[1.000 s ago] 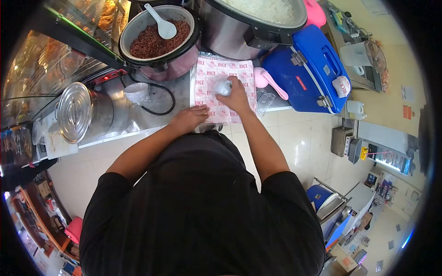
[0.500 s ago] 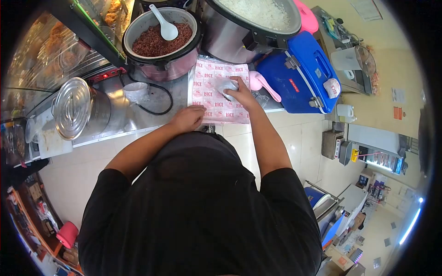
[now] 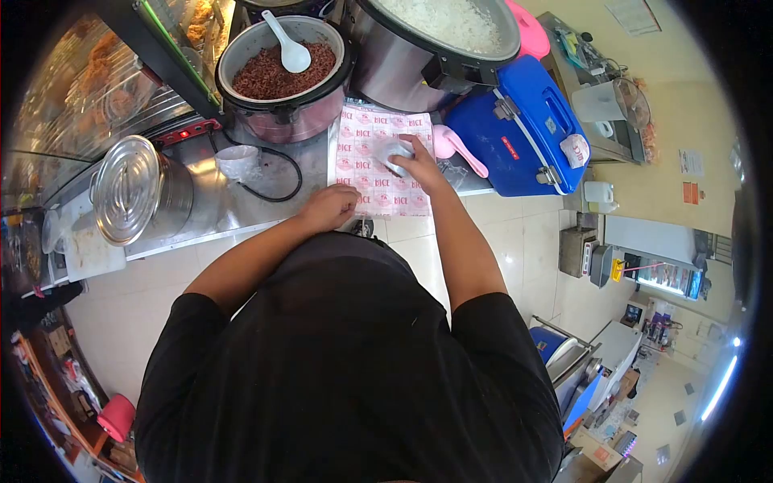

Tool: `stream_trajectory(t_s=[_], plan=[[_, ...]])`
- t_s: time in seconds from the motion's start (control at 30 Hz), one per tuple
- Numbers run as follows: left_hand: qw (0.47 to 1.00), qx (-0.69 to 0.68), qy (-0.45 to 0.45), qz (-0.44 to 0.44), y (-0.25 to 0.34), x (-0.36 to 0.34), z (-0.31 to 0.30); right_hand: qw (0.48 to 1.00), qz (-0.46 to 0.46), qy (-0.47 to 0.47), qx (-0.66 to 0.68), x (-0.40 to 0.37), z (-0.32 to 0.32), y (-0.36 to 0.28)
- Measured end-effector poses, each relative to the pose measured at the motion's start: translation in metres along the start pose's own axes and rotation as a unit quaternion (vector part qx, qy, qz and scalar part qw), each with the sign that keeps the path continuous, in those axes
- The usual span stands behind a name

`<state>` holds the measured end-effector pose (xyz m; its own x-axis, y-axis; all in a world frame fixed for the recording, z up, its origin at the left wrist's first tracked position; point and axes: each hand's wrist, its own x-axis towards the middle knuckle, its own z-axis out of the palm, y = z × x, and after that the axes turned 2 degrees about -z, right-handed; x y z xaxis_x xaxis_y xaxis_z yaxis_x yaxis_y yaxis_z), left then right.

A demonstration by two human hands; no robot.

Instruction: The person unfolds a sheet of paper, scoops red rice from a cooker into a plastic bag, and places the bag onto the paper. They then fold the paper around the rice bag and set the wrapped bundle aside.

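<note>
We clamp right hand (image 3: 419,165) on white bundle (image 3: 394,153) atop rice-print sheet (image 3: 366,133) on tabletop (image 3: 233,205); left hand (image 3: 330,208) on sheet's near edge, grip unclear; if it eases, sheet and bundle may slide off

1. A plain black shirt (image 3: 346,370) covers the shoulders and torso; the cloth is loose and unmarked.
2. Its short sleeves (image 3: 187,326) end well up the arms from the hands.
3. Below them, the forearms (image 3: 463,241) are bare down to the left hand (image 3: 328,208) and the right hand (image 3: 419,165).
</note>
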<state>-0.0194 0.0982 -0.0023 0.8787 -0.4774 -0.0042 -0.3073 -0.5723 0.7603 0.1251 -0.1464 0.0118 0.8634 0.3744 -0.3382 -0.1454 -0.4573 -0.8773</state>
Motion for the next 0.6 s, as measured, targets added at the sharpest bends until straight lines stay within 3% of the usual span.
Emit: stream_trajectory(t_s=[0.13,0.23,0.43,0.6], plan=[[1.000,0.002,0.023,0.005,0.002,-0.001,0.002,0.998,-0.019,0.041,-0.053,0.001,0.005,0.006],[1.000,-0.005,0.025,0.008,0.001,-0.001,0.003,0.999,-0.032,0.016,-0.036,0.007,0.004,0.015],[1.000,-0.009,0.011,0.012,-0.003,-0.001,0.004,0.998,0.044,-0.005,-0.045,0.008,-0.004,0.011],[1.000,-0.012,0.003,0.012,-0.003,-0.002,0.003,0.985,-0.031,0.023,-0.166,0.002,0.005,0.004]])
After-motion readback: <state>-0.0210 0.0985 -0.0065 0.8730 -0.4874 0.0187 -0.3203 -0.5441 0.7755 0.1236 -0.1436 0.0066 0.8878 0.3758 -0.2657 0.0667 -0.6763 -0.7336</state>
